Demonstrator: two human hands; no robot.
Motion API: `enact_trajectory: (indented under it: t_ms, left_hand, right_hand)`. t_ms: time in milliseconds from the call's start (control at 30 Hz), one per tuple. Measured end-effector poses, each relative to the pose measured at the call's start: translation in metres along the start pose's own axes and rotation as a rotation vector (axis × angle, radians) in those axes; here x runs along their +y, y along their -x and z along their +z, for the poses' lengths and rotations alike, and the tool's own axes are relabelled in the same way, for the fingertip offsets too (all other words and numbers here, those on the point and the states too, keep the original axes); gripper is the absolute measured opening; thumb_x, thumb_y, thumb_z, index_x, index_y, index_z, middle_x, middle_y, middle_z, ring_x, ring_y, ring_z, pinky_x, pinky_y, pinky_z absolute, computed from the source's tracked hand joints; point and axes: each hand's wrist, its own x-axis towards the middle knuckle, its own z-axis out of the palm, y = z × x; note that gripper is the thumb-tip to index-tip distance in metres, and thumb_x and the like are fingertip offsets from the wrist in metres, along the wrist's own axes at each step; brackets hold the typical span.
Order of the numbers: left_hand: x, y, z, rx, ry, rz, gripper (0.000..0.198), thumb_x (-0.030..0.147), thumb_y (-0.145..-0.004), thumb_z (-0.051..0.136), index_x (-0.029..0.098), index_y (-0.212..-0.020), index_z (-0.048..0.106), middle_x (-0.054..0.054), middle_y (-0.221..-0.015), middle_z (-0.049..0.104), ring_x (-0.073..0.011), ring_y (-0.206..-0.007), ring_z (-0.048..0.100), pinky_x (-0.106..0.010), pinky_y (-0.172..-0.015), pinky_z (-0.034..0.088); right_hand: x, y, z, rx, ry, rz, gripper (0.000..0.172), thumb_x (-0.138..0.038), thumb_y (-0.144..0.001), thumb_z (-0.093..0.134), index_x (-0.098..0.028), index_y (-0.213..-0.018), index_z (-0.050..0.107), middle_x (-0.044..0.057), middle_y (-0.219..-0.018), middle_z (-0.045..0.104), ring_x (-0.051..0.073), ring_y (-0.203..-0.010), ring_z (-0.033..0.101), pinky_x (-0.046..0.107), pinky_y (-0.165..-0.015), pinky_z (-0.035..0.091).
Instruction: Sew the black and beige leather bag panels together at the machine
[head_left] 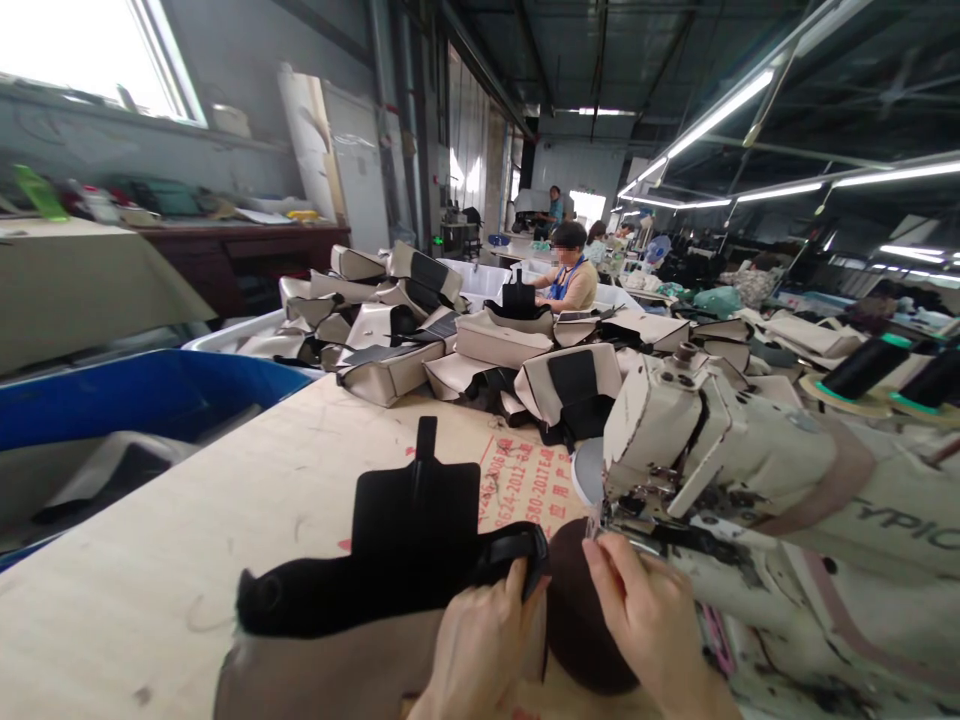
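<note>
A beige handbag [330, 665] with a black top edge and a black flap [416, 510] lies at the table's near side. The flap stands upright, its narrow tab pointing away from me. My left hand [484, 635] is closed around the bag's right end, by a black looped strap [517, 545]. Beside the needle end of a white sewing machine [660, 440], my right hand [649, 610] is closed with thumb and forefinger together. What those fingertips pinch is too small to make out. A dark round disc [589, 630] sits between my hands.
Several similar beige and black bags [499, 340] are heaped across the table's far side. Left of the wooden tabletop [187, 560] stands a blue bin [225, 385] with bag pieces inside. Black thread cones [862, 368] stand at right. A co-worker [574, 280] sits beyond the heap.
</note>
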Motion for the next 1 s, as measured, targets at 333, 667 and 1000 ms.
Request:
enact_trajectory:
  t_ms: [333,667,1000]
  left_hand:
    - [-0.119,0.037,-0.034,0.013,-0.219,0.001,0.039,0.012,-0.086,0.035,0.018,-0.115,0.059,0.001,-0.056,0.064,-0.0146,-0.047,0.06,-0.025,-0.047,0.037]
    - [-0.055,-0.047,-0.095,0.304,-0.228,0.357,0.039,0.011,-0.085,0.039,0.015,-0.123,0.046,0.004,-0.058,0.056,-0.0118,-0.05,0.053,-0.027,-0.055,0.034]
    - [-0.034,-0.075,-0.066,0.035,-0.179,0.59,0.029,0.017,-0.087,0.044,0.017,-0.116,0.048,0.003,-0.061,0.058,-0.0126,-0.05,0.054,-0.027,-0.049,0.03]
  right_hand:
    - [-0.028,0.017,-0.001,-0.001,-0.106,-0.149,0.037,-0.016,-0.089,0.041,-0.014,-0.126,0.046,0.01,-0.116,0.056,0.015,-0.093,0.06,0.021,-0.072,0.048]
    - [-0.002,-0.028,0.019,0.215,-0.278,0.116,0.016,-0.025,-0.091,0.046,-0.018,-0.086,0.059,0.0,-0.075,0.064,0.01,-0.065,0.06,0.019,-0.063,0.045]
    - [0.0,-0.013,0.028,0.237,0.047,0.134,0.018,-0.018,-0.091,0.043,-0.016,-0.079,0.057,-0.002,-0.057,0.056,0.01,-0.047,0.053,0.023,-0.048,0.034]
